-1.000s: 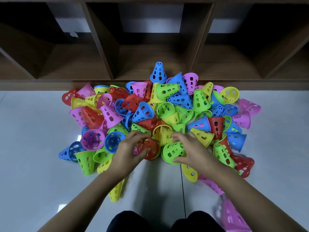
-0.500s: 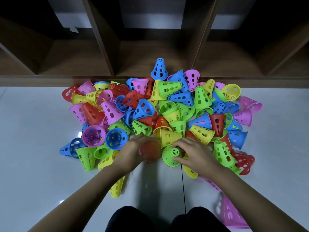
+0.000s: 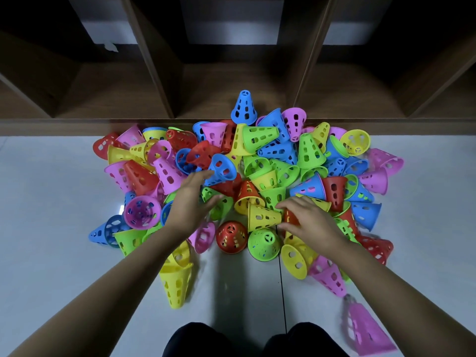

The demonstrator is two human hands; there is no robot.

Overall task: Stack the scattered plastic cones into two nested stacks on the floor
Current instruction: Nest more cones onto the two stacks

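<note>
So the pile point(image 3: 268, 176) of holey plastic cones sits on the floor point(image 3: 51, 202), jammed against a wooden shelf point(image 3: 231, 81) at 12 o'clock, all colours mixed up and mostly tipped over. Left hand point(image 3: 190, 202) is out over the pile's 8 o'clock side, fingers straight and spread wide, holding nothing. Its fingertips reach up to a blue cone point(image 3: 222, 170) lying on its side, but I honestly can't tell if they touch it. Below that forearm, around 7 o'clock, there's a yellow stack point(image 3: 176, 282) of nested cones lying flat on the floor, tip pointing at 6. Right at the pile's near edge, 6 o'clock, a red cone point(image 3: 231, 237) and a green cone point(image 3: 264, 244) stand upright side by side, just about touching. Just above them a yellow cone point(image 3: 262, 217) lies on its side, and the right hand point(image 3: 309, 222) has its fingertips on the narrow end, fingers loose and spread, not really wrapped round anything. Off at 5 o'clock some pink cones point(image 3: 328, 276) lie nested on the floor, under the right forearm.
</note>
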